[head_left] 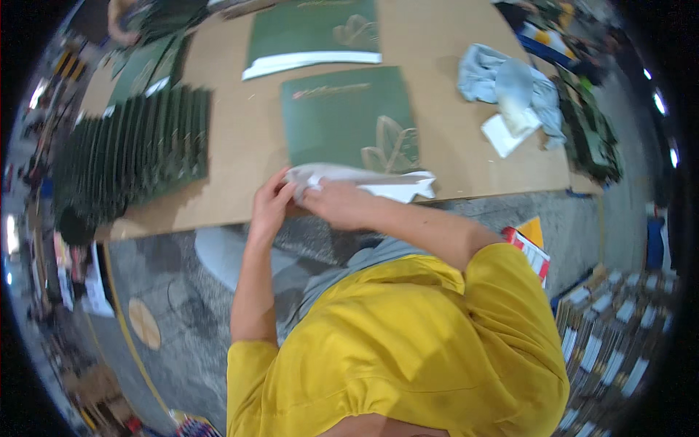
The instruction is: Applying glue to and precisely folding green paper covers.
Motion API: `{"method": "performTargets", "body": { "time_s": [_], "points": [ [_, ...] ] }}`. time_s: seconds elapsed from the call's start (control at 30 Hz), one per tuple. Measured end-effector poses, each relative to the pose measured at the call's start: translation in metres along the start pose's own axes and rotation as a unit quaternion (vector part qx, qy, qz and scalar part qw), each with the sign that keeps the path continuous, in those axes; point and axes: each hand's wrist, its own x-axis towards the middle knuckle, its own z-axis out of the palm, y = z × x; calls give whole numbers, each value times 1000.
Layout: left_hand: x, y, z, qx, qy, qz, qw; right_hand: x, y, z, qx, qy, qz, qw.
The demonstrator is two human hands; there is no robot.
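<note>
A flat green printed paper piece (335,116) with a gold leaf outline lies before me, its near edge at the table's front. Along that edge runs a white paper flap (397,189), lifted and creased, partly blurred. My left hand (271,200) pinches the flap's left end, fingers bent. Close beside it, my right hand (341,204) is closed on the flap, its fingertips partly hidden by the paper. Farther back lies a second green printed piece (309,33) with a white strip along its near edge.
Many green folded pieces (138,146) stand in a row at the table's left. A pale blue cloth (480,73) and a white card (506,135) lie at the right on the brown table (451,146). Another person's hand (124,33) is at the far left. Stacked bundles (611,320) stand lower right.
</note>
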Motion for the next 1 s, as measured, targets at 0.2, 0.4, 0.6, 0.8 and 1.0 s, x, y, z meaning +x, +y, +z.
{"method": "performTargets", "body": {
  "time_s": [0.2, 0.4, 0.6, 0.8, 1.0],
  "points": [
    [-8, 13, -23, 41, -52, -3, 998, -74, 19, -44, 142, 385, 40, 911],
    [12, 107, 12, 217, 21, 154, 964, -167, 78, -65, 229, 479, 303, 791],
    [33, 152, 96, 238, -120, 245, 932, -241, 130, -65, 179, 630, 415, 632],
    [44, 172, 229, -40, -484, 68, 872, -377, 262, -43, -24, 622, 625, 472],
    [69, 175, 371, -234, -569, -149, 774, -391, 312, -28, -66, 530, 708, 462]
  ]
}}
